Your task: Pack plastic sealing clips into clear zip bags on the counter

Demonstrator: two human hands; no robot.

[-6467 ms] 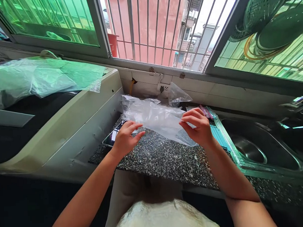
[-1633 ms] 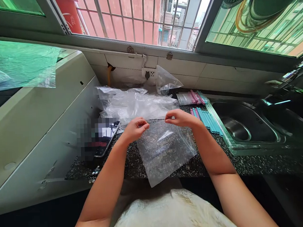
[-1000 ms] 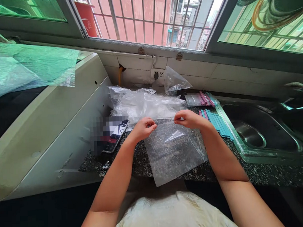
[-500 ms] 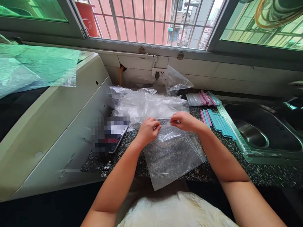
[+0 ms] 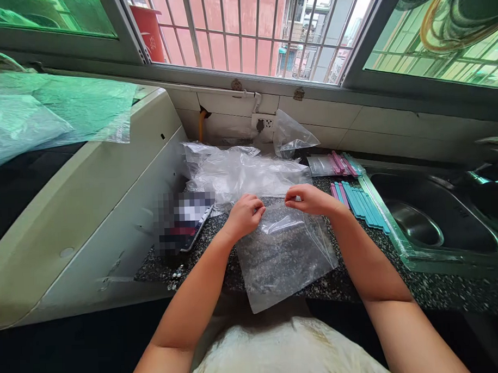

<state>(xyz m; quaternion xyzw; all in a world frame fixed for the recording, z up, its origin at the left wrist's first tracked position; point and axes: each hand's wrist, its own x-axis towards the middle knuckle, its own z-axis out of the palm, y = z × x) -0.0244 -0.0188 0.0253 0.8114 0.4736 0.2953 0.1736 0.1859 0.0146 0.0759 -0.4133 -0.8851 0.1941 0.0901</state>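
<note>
A clear plastic bag (image 5: pixel 282 256) lies flat on the speckled dark countertop (image 5: pixel 358 280), its lower edge hanging over the front. My left hand (image 5: pixel 244 215) pinches the bag's top edge at the left. My right hand (image 5: pixel 309 198) pinches the same edge at the right. Both sets of fingers are closed on the film, and the mouth bulges slightly between them. Behind the hands lies a pile of more clear bags (image 5: pixel 242 173).
A phone (image 5: pixel 189 224) lies left of the bag. Teal and pink strips (image 5: pixel 355 199) sit beside the steel sink (image 5: pixel 430 223). A small bag (image 5: pixel 292 136) stands by the wall outlet. A white appliance (image 5: pixel 81 198) rises at the left, with plastic sheeting (image 5: pixel 54 111) on top.
The bag was drawn from the pile toward me and laid flat. In the last second my hands moved closer together on its top edge, then slightly apart, and the mouth puffed up.
</note>
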